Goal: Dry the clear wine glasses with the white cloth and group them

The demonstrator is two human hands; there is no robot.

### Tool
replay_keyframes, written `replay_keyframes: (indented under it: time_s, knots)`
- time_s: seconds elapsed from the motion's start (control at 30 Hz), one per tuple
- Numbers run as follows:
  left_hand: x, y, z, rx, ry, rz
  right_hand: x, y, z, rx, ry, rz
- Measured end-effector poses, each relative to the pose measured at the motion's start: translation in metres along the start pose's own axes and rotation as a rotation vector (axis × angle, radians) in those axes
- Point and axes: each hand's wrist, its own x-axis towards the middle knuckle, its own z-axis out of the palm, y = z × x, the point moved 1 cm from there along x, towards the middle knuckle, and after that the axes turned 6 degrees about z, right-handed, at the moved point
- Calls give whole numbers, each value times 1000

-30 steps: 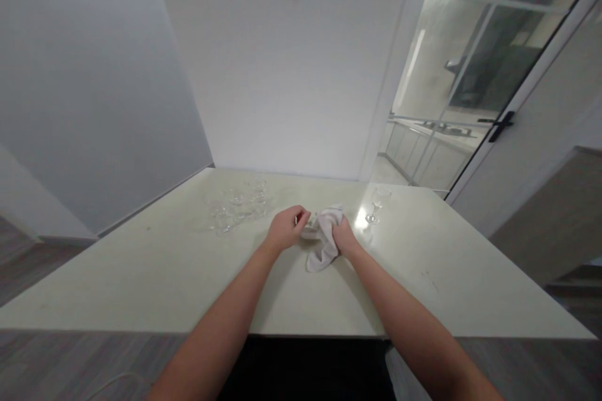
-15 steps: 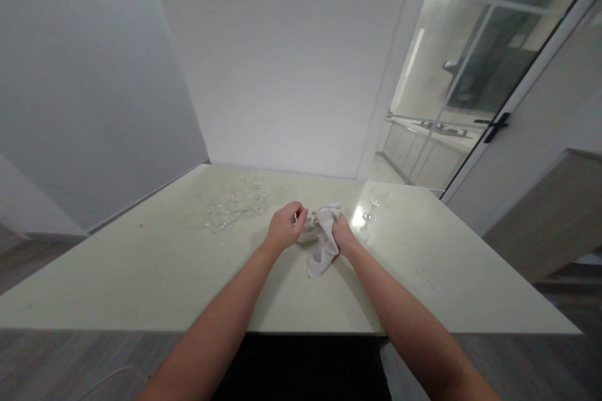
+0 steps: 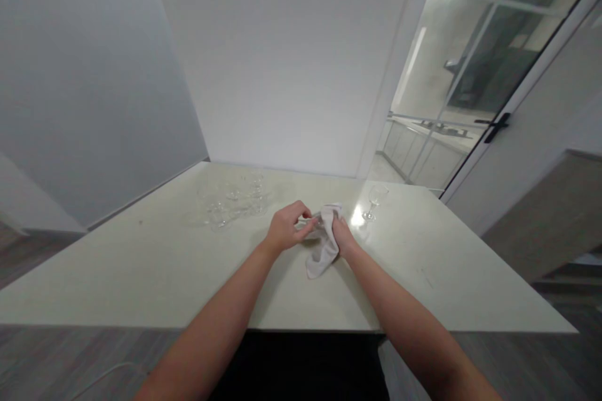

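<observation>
Over the middle of the table, my left hand (image 3: 288,227) is closed, thumb and fingers pinching one end of a clear glass (image 3: 316,220). The glass seems to be stemmed; its other end disappears into a pale cloth (image 3: 322,258). My right hand (image 3: 344,237) grips that cloth from the right side, its fingers largely covered by the fabric. A corner of the cloth hangs below the hands. Just beyond my right hand, a stemmed wine glass (image 3: 375,200) stands upright on the table.
Several clear glasses (image 3: 220,216) stand together at the back left of the pale glossy table (image 3: 155,276). A white wall (image 3: 291,100) rises behind the table. To the right is a glazed door with a black handle (image 3: 497,127).
My left hand has shifted its grip on the glass, its fingers now reaching further over toward the cloth. My right hand and the cloth have turned slightly; the standing glasses have stayed put.
</observation>
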Motion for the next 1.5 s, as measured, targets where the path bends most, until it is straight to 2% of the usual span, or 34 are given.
replay_keyframes:
  time_s: [0.07,0.2,0.27,0.3,0.37,0.47,0.53,0.6,0.67,0.73,0.83,0.9,0.97,1.07,1.17,1.23,1.33,1.43,1.5]
  knots:
    - [1,-8,2,10,31,-114,-2,-1,0,-82,18,-108]
    - [3,-34,8,-213,35,-522,-15,-7,3,-297,-20,-378]
    - [4,-39,9,-343,-9,-651,-19,-9,5,-337,-59,-435]
    - [4,-39,9,-383,-19,-667,-20,-9,5,-332,-60,-434]
    - [4,-34,6,-401,6,-591,-16,-8,4,-253,-25,-362]
    - [4,-18,1,-281,81,-298,-4,-5,2,-62,8,-156]
    - [2,-8,0,-144,63,-103,3,-3,-1,-24,-12,-66]
    - [1,-4,1,-35,24,-11,6,-2,-3,-66,-26,-58]
    - [1,-9,3,12,25,-59,4,-2,-4,-146,-5,-130]
    - [1,-19,6,-32,44,-242,-2,-3,-4,-247,-11,-243]
    - [3,-35,8,-252,10,-588,-15,-8,1,-390,-84,-421]
    - [3,-38,7,-363,-17,-687,-22,-12,4,-426,-89,-491]
    - [4,-35,4,-377,13,-614,-22,-13,5,-382,-66,-467]
    - [4,-21,-2,-276,94,-314,-13,-11,4,-187,-35,-299]
    - [0,-8,-3,-121,60,-44,-2,-4,0,-63,-31,-119]
    - [-2,-4,-2,-34,27,20,2,-2,-2,-72,-31,-91]
    - [-1,-12,1,27,62,-83,-2,-5,-2,-165,-13,-206]
    - [2,-29,4,-89,112,-364,-12,-12,0,-351,-8,-408]
    - [3,-40,7,-233,76,-584,-19,-15,2,-460,-40,-542]
